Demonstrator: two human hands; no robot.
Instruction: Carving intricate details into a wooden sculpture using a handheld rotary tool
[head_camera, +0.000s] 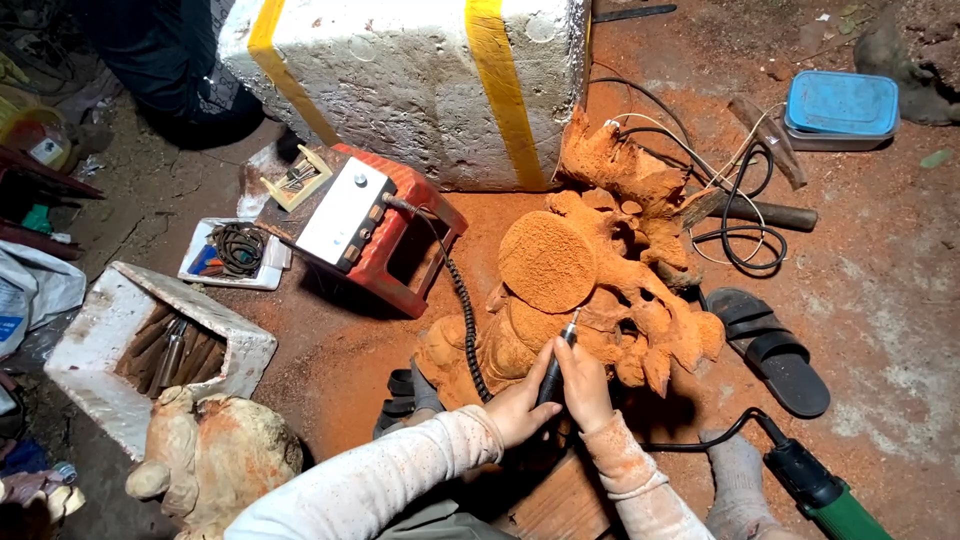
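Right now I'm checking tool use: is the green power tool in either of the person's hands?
No: both hands grip the slim rotary handpiece, while the green power tool lies on the ground.

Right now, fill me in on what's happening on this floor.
A person sits on the ground and holds a slim rotary tool in both hands, the left hand and right hand wrapped around its handle. Its tip touches an orange wood carving coated in sawdust. A coiled cable runs from the tool to a white control box on a red stool. A green power tool lies to the right, near a black sandal.
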